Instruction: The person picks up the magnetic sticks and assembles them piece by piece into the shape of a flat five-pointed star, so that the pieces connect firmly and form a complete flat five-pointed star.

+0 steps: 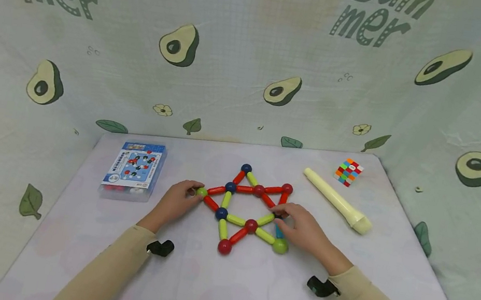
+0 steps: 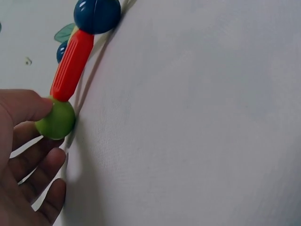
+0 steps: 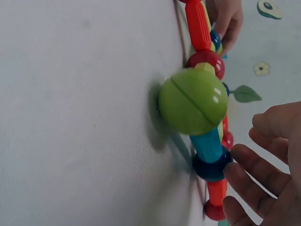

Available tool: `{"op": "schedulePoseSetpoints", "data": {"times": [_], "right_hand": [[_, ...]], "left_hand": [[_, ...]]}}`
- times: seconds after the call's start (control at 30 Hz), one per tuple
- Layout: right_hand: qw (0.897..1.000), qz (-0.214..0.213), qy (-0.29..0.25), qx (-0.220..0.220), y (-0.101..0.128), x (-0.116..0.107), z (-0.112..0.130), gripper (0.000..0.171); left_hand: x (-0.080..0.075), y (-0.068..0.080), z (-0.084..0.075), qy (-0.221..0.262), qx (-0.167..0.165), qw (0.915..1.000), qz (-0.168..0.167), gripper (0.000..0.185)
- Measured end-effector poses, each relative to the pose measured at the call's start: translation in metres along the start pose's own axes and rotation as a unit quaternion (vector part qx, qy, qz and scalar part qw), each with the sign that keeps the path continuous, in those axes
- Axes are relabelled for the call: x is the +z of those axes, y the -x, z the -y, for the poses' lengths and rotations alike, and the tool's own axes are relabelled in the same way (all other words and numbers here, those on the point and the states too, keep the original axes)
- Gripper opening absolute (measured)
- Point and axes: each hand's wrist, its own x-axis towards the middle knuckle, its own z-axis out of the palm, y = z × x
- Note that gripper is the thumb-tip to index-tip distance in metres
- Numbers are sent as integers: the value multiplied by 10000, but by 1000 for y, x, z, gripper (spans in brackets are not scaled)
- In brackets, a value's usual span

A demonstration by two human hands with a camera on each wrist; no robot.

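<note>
A flat star-shaped frame of coloured rods and balls lies on the table, with a ring in its middle. My left hand point(image 1: 176, 203) pinches the green ball point(image 2: 56, 120) at the frame's left point, thumb on top and a finger beneath. A red rod point(image 2: 73, 66) joins that ball to a dark blue ball point(image 2: 97, 14). On the right side my right hand point(image 1: 303, 228) has its fingertips at another dark blue ball point(image 3: 212, 165), thumb held apart from it. A blue rod point(image 3: 207, 146) runs from there to a larger-looking green ball point(image 3: 193, 101).
A clear plastic box with a blue printed label point(image 1: 133, 170) stands at the back left. At the right lie a pale yellow tapered tube point(image 1: 336, 201) and a colourful puzzle cube point(image 1: 348, 172). Patterned cloth point(image 1: 236, 55) hangs behind the table.
</note>
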Motion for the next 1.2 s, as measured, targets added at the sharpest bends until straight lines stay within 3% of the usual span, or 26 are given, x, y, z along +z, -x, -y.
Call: {"op": "schedulePoseSetpoints", "data": {"times": [0.33,0.97,1.07,1.2], "right_hand": [[9985,-109,19,530,-3,0,-12,34],[9960,44,-51,891,-8,5,-13,37],[9959,84,-37,897,-9,6,-13,36],[9960,91,36,890,-11,7,-14,37]], "left_hand": [[-1,-6,10,7,-37,9999,-126,41],[-1,1,2,122,-153,9996,-186,39],[3,4,-4,-89,-52,9990,-430,42],[15,8,-18,-662,398,9943,-742,40]]}}
